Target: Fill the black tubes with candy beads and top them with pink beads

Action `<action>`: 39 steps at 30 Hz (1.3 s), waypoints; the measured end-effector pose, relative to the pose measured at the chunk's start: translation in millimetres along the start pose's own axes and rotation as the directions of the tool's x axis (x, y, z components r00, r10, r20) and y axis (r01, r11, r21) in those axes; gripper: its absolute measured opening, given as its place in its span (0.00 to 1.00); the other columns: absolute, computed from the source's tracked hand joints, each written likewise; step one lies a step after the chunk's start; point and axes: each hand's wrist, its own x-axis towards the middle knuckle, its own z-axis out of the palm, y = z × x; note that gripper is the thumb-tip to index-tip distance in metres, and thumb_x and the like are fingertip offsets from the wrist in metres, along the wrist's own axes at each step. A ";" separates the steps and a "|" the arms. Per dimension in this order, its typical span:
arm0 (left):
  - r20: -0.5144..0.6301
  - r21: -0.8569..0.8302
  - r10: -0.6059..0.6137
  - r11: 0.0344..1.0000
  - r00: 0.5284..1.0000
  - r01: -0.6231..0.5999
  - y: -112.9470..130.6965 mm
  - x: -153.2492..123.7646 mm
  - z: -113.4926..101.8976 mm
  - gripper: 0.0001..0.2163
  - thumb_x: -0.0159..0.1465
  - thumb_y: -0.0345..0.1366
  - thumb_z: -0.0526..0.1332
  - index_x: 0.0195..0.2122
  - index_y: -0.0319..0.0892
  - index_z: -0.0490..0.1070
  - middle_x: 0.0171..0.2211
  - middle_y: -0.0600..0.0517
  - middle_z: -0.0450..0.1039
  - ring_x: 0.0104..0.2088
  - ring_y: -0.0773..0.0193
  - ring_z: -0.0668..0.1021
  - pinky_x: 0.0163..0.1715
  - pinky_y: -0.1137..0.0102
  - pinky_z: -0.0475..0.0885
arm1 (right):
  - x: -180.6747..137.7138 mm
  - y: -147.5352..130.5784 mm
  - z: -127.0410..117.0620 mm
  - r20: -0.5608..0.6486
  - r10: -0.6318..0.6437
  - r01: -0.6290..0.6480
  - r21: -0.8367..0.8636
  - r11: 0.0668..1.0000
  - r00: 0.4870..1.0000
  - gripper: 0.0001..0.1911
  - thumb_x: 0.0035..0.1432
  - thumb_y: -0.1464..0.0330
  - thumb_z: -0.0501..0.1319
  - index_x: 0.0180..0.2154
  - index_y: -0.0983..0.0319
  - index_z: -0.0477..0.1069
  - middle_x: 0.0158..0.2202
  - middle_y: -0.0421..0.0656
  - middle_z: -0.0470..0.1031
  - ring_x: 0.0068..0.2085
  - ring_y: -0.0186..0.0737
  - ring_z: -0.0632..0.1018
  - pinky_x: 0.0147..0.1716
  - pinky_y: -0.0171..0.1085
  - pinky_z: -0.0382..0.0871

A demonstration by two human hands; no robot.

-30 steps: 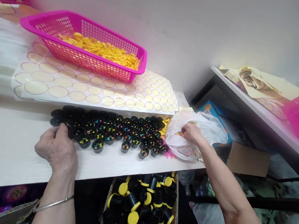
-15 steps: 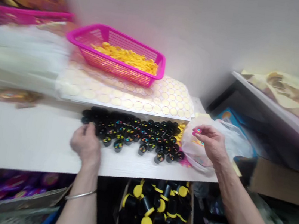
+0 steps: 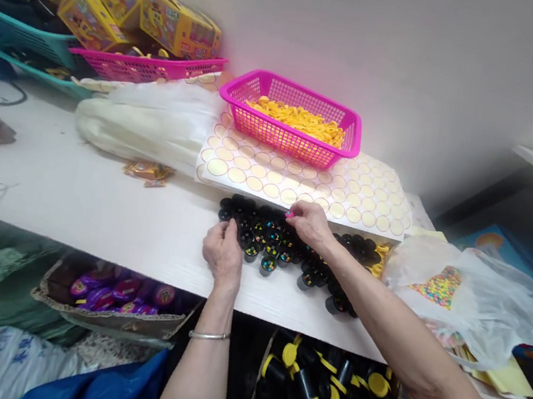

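A cluster of small black cups (image 3: 289,250) with coloured candy beads inside stands on the white table (image 3: 94,199). My left hand (image 3: 223,255) rests at the cluster's left edge, fingers curled against the leftmost cups. My right hand (image 3: 308,223) hovers over the cluster's back row, pinching a small pink scoop (image 3: 289,214). To the right lies a clear plastic bag (image 3: 463,298) holding coloured candy beads (image 3: 438,285).
A pink basket (image 3: 292,117) of yellow lids sits on sticker sheets (image 3: 309,183) behind the cups. A white bag (image 3: 147,123) lies to the left, yellow boxes (image 3: 140,4) behind it. Below the table a carton holds yellow-lidded black containers (image 3: 327,391), another holds purple packs (image 3: 115,287).
My right hand left the candy bag and moved left over the black cups, carrying the pink scoop. The view swung left; my left hand stayed at the cups' left edge.
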 end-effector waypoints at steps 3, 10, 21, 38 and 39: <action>-0.007 0.007 -0.005 1.000 1.000 0.005 2.5 -0.8 0.2 0.18 0.58 0.50 0.56 0.35 0.41 0.76 0.34 0.49 0.76 0.37 0.59 0.75 0.39 0.66 0.67 | 1.8 -15.7 3.2 0.064 -0.008 0.031 -0.372 0.928 0.998 0.10 0.54 0.69 0.57 0.34 0.62 0.76 0.35 0.47 0.77 0.39 0.43 0.75 0.35 0.37 0.64; -0.004 -0.004 0.007 1.000 1.000 -0.007 4.1 -0.9 -1.1 0.17 0.59 0.49 0.56 0.36 0.41 0.76 0.33 0.48 0.76 0.36 0.60 0.74 0.39 0.66 0.67 | -1.2 -45.1 12.9 0.181 -0.118 0.211 -0.689 0.694 0.976 0.16 0.56 0.75 0.51 0.41 0.67 0.76 0.41 0.58 0.75 0.45 0.51 0.75 0.39 0.42 0.66; -0.004 0.007 0.011 1.000 1.000 -0.011 1.6 0.3 0.1 0.18 0.58 0.50 0.56 0.35 0.41 0.76 0.33 0.49 0.76 0.36 0.60 0.74 0.38 0.66 0.67 | 2.9 -53.2 0.0 0.313 -0.242 0.395 -0.682 0.616 0.918 0.16 0.57 0.77 0.51 0.39 0.66 0.76 0.41 0.56 0.76 0.46 0.50 0.74 0.42 0.44 0.63; -0.012 0.013 0.018 1.000 1.000 -0.017 3.6 1.0 -0.2 0.15 0.57 0.47 0.56 0.34 0.42 0.75 0.30 0.51 0.74 0.35 0.60 0.73 0.38 0.65 0.67 | -153.9 147.5 -170.3 -0.357 0.205 -0.350 -0.409 0.843 0.911 0.05 0.50 0.70 0.59 0.26 0.60 0.73 0.32 0.49 0.75 0.30 0.42 0.73 0.29 0.40 0.62; -0.015 0.016 0.019 1.000 1.000 -0.018 4.3 1.0 -0.5 0.15 0.57 0.47 0.56 0.34 0.42 0.75 0.30 0.51 0.73 0.35 0.60 0.73 0.38 0.65 0.68 | -151.7 154.8 -172.7 -0.250 0.214 -0.321 -0.554 0.768 0.944 0.07 0.50 0.73 0.58 0.23 0.60 0.71 0.33 0.50 0.75 0.31 0.43 0.74 0.28 0.40 0.60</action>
